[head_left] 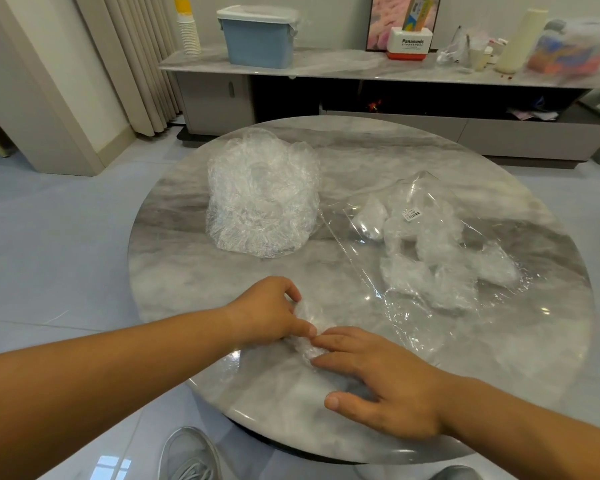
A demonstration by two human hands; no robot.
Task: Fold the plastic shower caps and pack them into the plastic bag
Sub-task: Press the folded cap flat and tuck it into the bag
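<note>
— So, what is hard to make out at the grip?
— The shower cap itself. The left hand pinches its left side with curled fingers. The right hand lies flat, straight fingertips pressing its right side. The folds are hidden between them.
— And beyond the hands?
— Up and left of them sits the pile of loose caps, clear film on film, impossible to count. Up and right lies the plastic bag, the folded caps inside blurring together.
— Any writing?
— A barcode label on the bag, too small to read. "Panasonic" on a white box on the sideboard far behind.
— Room?
— Bare table shows between the hands and both heaps. Its rim curves just nearer than the right hand. A shoe is cut off at the bottom.
</note>
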